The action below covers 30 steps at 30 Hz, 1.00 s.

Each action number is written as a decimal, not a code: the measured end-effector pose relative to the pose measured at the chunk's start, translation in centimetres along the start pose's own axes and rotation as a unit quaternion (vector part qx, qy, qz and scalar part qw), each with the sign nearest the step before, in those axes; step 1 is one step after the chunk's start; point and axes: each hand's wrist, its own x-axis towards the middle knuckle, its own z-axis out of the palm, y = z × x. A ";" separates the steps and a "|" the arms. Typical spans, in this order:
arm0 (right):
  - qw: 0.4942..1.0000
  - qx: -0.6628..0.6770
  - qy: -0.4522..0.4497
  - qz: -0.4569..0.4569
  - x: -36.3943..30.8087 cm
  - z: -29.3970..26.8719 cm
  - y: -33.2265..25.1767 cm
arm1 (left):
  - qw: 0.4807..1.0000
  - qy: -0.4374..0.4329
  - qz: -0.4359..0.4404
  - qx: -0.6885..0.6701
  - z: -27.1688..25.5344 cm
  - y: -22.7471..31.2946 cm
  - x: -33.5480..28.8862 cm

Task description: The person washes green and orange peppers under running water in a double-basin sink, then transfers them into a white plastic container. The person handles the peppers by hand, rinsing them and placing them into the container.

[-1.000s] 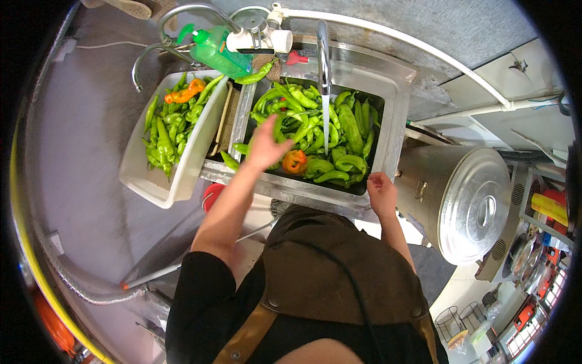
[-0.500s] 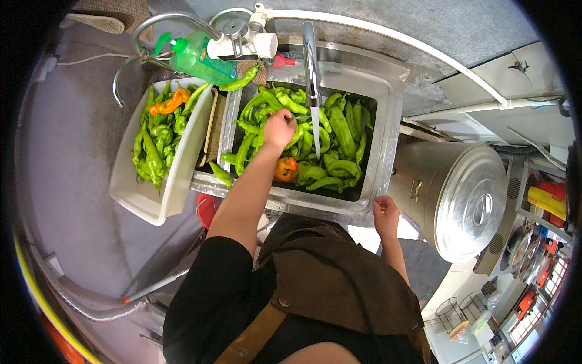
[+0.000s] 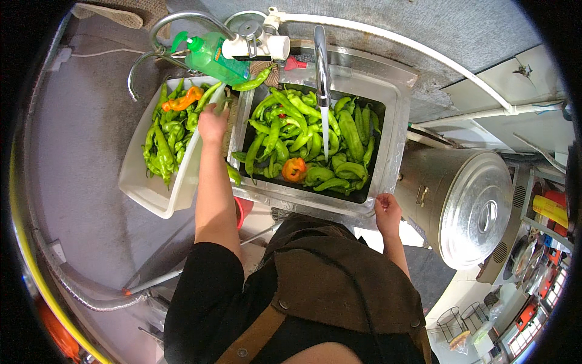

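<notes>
A metal sink (image 3: 388, 151) holds many green peppers (image 3: 348, 130) and one orange pepper (image 3: 294, 170) near its front. Water runs onto them from a tall chrome faucet (image 3: 322, 60). To the left stands a white plastic tub (image 3: 193, 170) of green peppers with an orange pepper (image 3: 182, 99) on top. My left hand (image 3: 213, 124) is at the tub's right rim, its fingers drawn together; whatever they hold, if anything, is hidden. At the sink's front right corner, my right hand (image 3: 388, 212) is curled closed against the rim, with nothing visible in it.
A green soap pump bottle (image 3: 215, 57) and a second curved faucet (image 3: 136, 76) stand behind the tub. One green pepper (image 3: 253, 79) lies on the sink's back left edge. A big lidded metal pot (image 3: 448, 200) is right of the sink; a red bucket (image 3: 244, 211) sits below.
My left hand has moved left from over the peppers in the sink to the tub's rim. My right hand stays at the sink corner. The view has shifted slightly.
</notes>
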 end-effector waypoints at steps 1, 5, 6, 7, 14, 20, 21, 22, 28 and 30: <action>1.000 0.002 0.003 0.000 -0.1 0.2 0.0 | 0.997 0.032 0.046 0.055 0.3 0.0 -1.2; 1.000 0.007 0.000 0.018 -0.4 0.3 -0.6 | 0.970 -0.123 0.207 -0.026 2.4 5.9 -7.4; 1.000 -0.010 -0.002 0.024 -0.5 0.3 -0.8 | 0.945 -0.175 0.270 -0.049 3.7 7.0 -8.7; 1.000 -0.008 -0.002 0.022 -0.6 0.4 -1.0 | 0.933 -0.220 0.283 -0.004 5.0 8.0 -9.9; 0.998 -0.026 0.018 0.045 -2.1 -0.5 -1.2 | 0.794 -0.483 0.270 0.254 7.6 13.9 -4.5; 0.997 -0.022 0.017 0.078 -3.4 0.8 1.5 | 0.786 -0.366 0.433 0.247 11.1 10.4 -3.0; 0.997 -0.022 0.019 0.076 -3.6 1.1 2.0 | 0.780 -0.378 0.442 0.230 11.0 10.7 -3.2; 0.997 -0.022 0.021 0.075 -3.7 1.2 2.5 | 0.774 -0.390 0.451 0.214 10.9 11.1 -3.2; 0.997 -0.056 0.001 0.044 -2.7 2.0 0.2 | 0.752 -0.402 0.466 0.238 11.7 13.2 -3.5; 0.998 -0.051 -0.007 0.041 -2.8 2.3 -0.2 | 0.762 -0.372 0.482 0.221 11.5 13.1 -3.6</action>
